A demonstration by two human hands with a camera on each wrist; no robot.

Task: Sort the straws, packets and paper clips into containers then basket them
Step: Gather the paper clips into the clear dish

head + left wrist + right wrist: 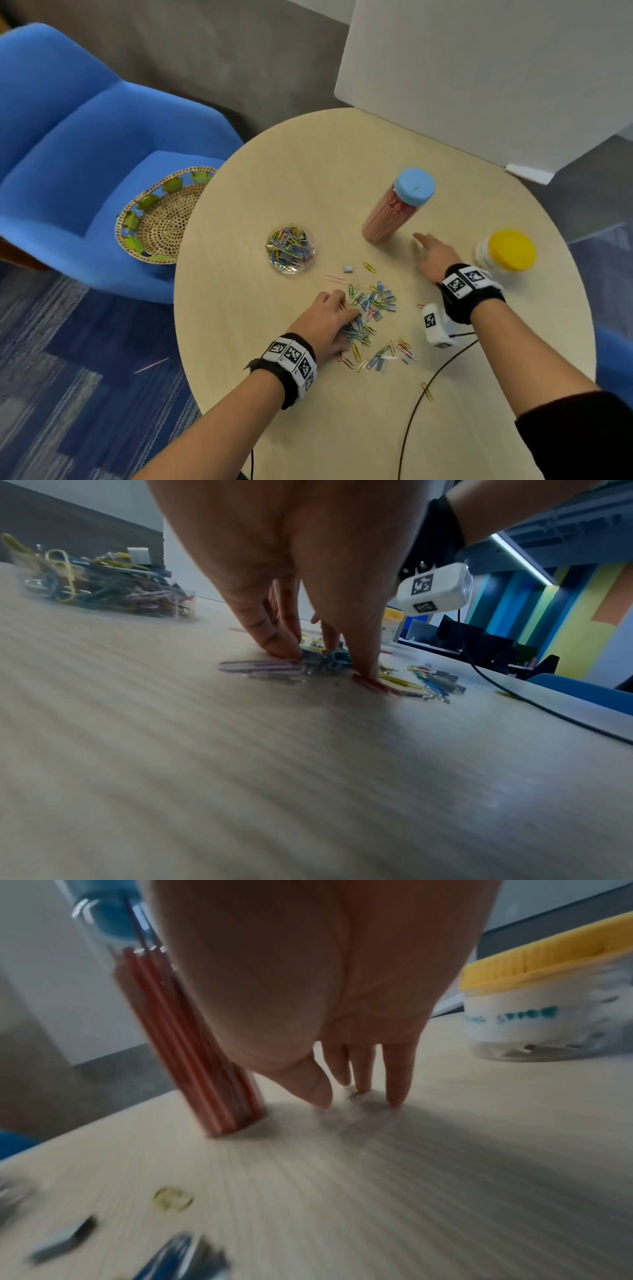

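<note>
Loose coloured paper clips (pixel 375 303) lie scattered mid-table. My left hand (pixel 344 320) sits on the pile's near-left side; in the left wrist view its thumb and fingers (pixel 284 647) pinch a small cluster of clips (pixel 329 657) against the tabletop. A clear round container (pixel 290 248) of clips stands farther left. My right hand (pixel 426 245) reaches past the pile with straight fingers, fingertips (pixel 395 1099) touching the table beside the tall blue-lidded jar of red straws (pixel 394 209). A small pale bit (pixel 352 1096) lies under those fingertips. A yellow-lidded jar (pixel 508 251) stands to the right.
A woven basket (pixel 161 216) rests on the blue armchair (pixel 68 154) left of the round table (pixel 308 411). A black cable (pixel 416 404) crosses the table's near right. A white partition (pixel 479 68) stands behind. A stray straw (pixel 150 366) lies on the carpet.
</note>
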